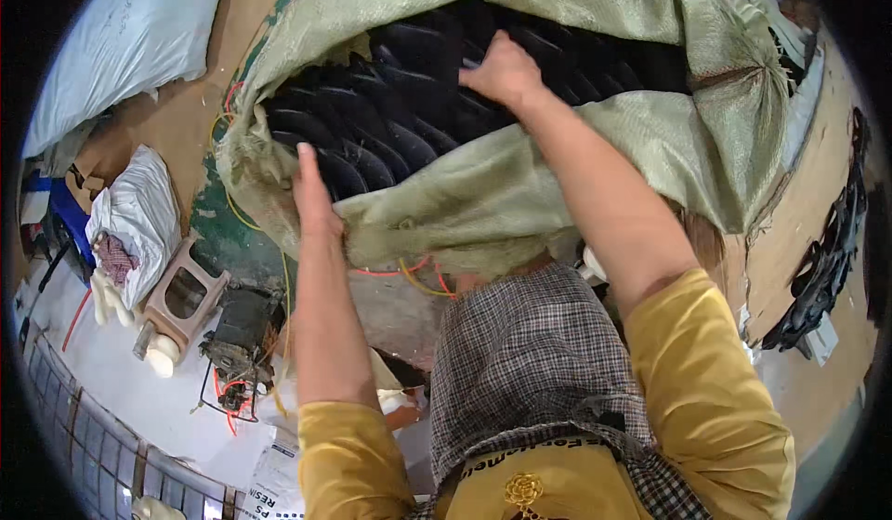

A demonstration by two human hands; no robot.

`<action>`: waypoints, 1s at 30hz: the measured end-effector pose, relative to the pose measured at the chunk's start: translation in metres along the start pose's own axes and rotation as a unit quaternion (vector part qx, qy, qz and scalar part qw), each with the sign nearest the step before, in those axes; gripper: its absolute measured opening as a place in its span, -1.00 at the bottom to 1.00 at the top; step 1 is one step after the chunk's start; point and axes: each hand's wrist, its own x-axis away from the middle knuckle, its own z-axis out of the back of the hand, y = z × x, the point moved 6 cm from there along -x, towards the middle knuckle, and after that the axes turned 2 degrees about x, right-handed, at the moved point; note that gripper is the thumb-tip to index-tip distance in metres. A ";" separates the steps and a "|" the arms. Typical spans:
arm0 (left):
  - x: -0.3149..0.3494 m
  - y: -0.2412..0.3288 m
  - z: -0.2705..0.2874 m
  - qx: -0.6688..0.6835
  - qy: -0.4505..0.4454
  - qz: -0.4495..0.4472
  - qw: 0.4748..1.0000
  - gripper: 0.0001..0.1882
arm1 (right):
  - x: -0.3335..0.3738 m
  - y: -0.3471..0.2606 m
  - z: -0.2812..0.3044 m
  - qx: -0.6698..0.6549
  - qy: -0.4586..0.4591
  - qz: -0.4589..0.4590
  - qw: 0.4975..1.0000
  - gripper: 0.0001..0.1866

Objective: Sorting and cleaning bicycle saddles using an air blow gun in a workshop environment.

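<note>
A large pale green woven sack (446, 218) lies before me with a long opening along its upper side. Inside, many black curved pieces (400, 134), thin-edged and overlapping, are stacked in rows; their exact kind does not show. My left hand (316, 195) is at the sack's near left edge, thumb up by the black pieces, fingers mostly hidden, closed on the woven cloth. Reaching into the opening, my right hand (506, 72) grips among the black pieces, its thumb pointing left and its other fingertips partly out of sight.
Far left lies a pale, filled bag (139, 41). Below it are a white sack (139, 218) with a checked cloth, a beige plastic stool (186, 288) and a dark small machine (243, 325) with orange wires. Black strips (827, 241) hang at the right beside cardboard.
</note>
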 end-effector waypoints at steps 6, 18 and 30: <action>0.050 -0.050 -0.002 -0.054 0.040 -0.033 0.997 -0.53 | -0.013 0.012 0.017 0.027 0.002 0.067 0.997 -0.20; -0.010 0.007 -0.003 0.145 -0.010 -0.058 0.988 -0.46 | -0.005 0.035 -0.001 -0.017 0.008 0.083 0.996 -0.08; -0.059 0.003 0.020 0.193 0.051 -0.003 0.980 -0.72 | 0.025 0.042 -0.010 -0.058 0.014 0.073 0.996 0.00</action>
